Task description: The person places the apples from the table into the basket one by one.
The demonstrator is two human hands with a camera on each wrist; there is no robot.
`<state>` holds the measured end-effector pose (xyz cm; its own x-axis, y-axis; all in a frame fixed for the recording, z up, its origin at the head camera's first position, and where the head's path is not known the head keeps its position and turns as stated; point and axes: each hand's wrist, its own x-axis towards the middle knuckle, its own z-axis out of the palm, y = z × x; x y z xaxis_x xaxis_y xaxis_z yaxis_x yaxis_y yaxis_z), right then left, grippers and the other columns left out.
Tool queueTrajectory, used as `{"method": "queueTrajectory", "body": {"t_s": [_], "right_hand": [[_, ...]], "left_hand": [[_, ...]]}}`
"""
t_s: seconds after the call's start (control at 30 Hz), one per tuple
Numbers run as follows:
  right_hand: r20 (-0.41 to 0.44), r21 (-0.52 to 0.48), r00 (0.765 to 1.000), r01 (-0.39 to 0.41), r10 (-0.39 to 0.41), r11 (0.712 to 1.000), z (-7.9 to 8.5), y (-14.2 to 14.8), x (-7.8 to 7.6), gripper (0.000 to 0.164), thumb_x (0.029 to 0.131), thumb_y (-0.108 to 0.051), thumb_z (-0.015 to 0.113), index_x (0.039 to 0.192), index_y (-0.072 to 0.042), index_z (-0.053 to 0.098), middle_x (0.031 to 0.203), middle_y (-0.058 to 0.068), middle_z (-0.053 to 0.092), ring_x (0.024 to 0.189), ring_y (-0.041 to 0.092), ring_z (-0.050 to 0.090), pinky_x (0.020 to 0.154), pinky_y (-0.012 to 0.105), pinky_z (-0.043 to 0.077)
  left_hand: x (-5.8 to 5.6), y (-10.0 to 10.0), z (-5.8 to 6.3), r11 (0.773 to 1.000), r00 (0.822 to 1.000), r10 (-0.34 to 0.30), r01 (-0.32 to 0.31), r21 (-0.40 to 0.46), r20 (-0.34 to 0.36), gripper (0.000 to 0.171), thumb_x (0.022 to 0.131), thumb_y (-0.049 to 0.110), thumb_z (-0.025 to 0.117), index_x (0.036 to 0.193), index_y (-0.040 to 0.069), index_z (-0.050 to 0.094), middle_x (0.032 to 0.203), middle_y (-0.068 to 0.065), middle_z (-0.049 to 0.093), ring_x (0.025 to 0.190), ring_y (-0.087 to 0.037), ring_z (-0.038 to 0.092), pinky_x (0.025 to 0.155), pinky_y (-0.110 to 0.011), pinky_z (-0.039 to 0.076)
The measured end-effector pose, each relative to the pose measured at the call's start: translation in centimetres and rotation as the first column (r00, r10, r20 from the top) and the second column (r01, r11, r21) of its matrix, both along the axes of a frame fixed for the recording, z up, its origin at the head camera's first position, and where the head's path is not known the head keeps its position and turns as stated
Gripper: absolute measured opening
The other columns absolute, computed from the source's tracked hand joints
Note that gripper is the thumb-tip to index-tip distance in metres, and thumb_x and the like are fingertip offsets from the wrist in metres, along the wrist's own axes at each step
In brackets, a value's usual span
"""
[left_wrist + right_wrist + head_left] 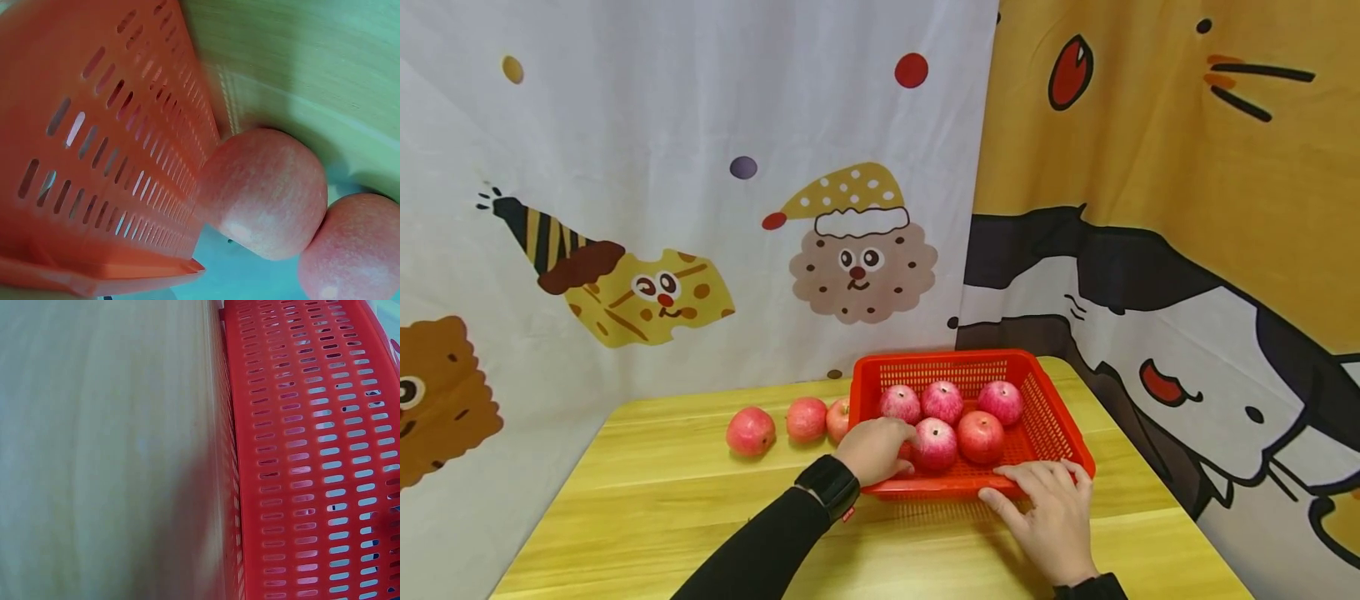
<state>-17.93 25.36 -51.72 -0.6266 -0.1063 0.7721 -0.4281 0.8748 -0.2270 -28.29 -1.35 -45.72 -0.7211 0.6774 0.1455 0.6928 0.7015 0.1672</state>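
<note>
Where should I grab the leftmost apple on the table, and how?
Probably around its round middle, from above: the leftmost apple is uncovered on top, and a gap separates it from the next apple, leaving both sides free.

Dressed in Black, With a Fleck of Red

A plain black sleeve (758, 546), long and close-fitting, covers the left forearm. A broad black wristband (827, 487) circles that wrist, a small red tag (849, 514) at its edge. Left hand (872, 451) and right hand (1047, 518) are bare; black fabric or strapping (1092, 587) shows at the right wrist, mostly cropped.
</note>
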Motion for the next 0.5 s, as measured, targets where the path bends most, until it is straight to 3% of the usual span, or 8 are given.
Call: {"method": "queueTrajectory", "body": {"t_s": [0.1, 0.3, 0.43, 0.5], "right_hand": [[0.000, -0.003, 1.000, -0.003, 0.003, 1.000, -0.01, -0.05, 0.01, 0.040, 0.072, -0.054, 0.080, 0.094, -0.021, 0.076, 0.089, -0.004, 0.071, 0.093, 0.022, 0.054, 0.091, 0.060, 0.025], [0.026, -0.002, 1.000, 0.006, -0.006, 1.000, -0.01, 0.02, -0.01, 0.041, 0.072, -0.055, 0.079, 0.095, -0.021, 0.076, 0.090, -0.003, 0.071, 0.094, 0.023, 0.053, 0.093, 0.060, 0.024], [0.039, 0.002, 0.999, 0.011, -0.011, 1.000, 0.08, 0.08, 0.00, 0.041, 0.073, -0.055, 0.079, 0.096, -0.021, 0.076, 0.091, -0.003, 0.071, 0.095, 0.023, 0.053, 0.094, 0.060, 0.024], [0.027, 0.000, 1.000, 0.007, -0.007, 1.000, 0.11, 0.07, 0.01, 0.041, 0.072, -0.055, 0.079, 0.095, -0.021, 0.076, 0.090, -0.003, 0.071, 0.094, 0.023, 0.053, 0.093, 0.060, 0.024]], "left_hand": [[-0.09, -0.04, -0.11, 0.999, 0.999, -0.035, 0.034, -0.043, -0.021, 0.034, 0.082, 0.032, 0.080, 0.115, 0.027, 0.075, 0.104, 0.010, 0.072, 0.087, -0.011, 0.063, 0.083, -0.033, 0.055], [-0.27, -0.10, 0.01, 0.989, 0.993, -0.102, 0.094, -0.113, -0.060, 0.046, 0.087, 0.030, 0.075, 0.131, 0.035, 0.065, 0.116, 0.013, 0.068, 0.086, -0.015, 0.063, 0.078, -0.033, 0.055], [-0.24, 0.05, 0.28, 0.984, 0.995, -0.094, 0.092, -0.150, -0.012, 0.051, 0.089, 0.027, 0.072, 0.136, 0.041, 0.058, 0.102, 0.015, 0.072, 0.080, -0.014, 0.062, 0.082, -0.036, 0.052], [-0.31, 0.19, 0.13, 0.978, 0.996, -0.092, 0.088, -0.187, -0.010, 0.052, 0.092, 0.024, 0.068, 0.138, 0.044, 0.054, 0.105, 0.015, 0.072, 0.085, -0.013, 0.063, 0.085, -0.037, 0.051]]}}
